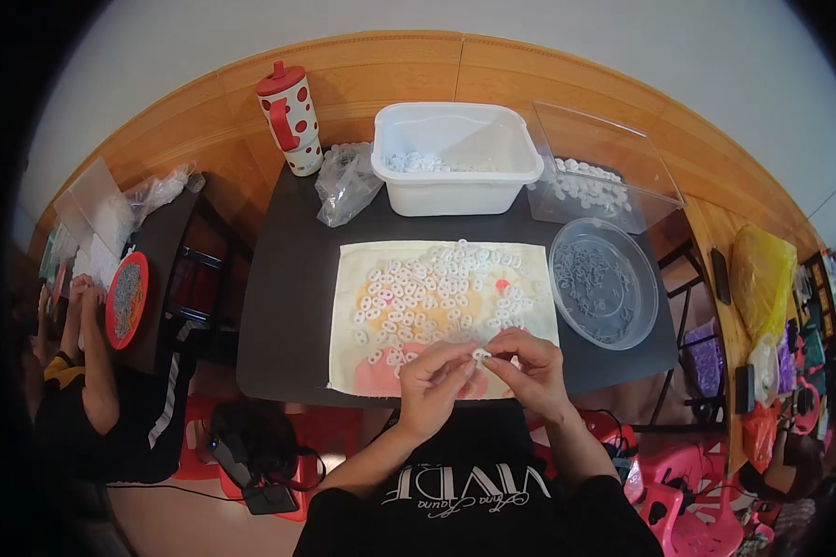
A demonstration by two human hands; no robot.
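The small white piece (480, 354) is at the lower centre of the frame, pinched between the closed fingertips of the left hand (434, 382) and the right hand (532, 364), probably because something so tiny needs both. Beneath and beyond them, white oval pieces (423, 295) lie loose on a cream towel (346, 353), whose soft cloth likely stops them sliding. A round clear tray (611, 337) at centre right keeps small grey parts (587, 274) together, seemingly within reach; a white tub (464, 197) stands at upper centre, leaving the towel accessible.
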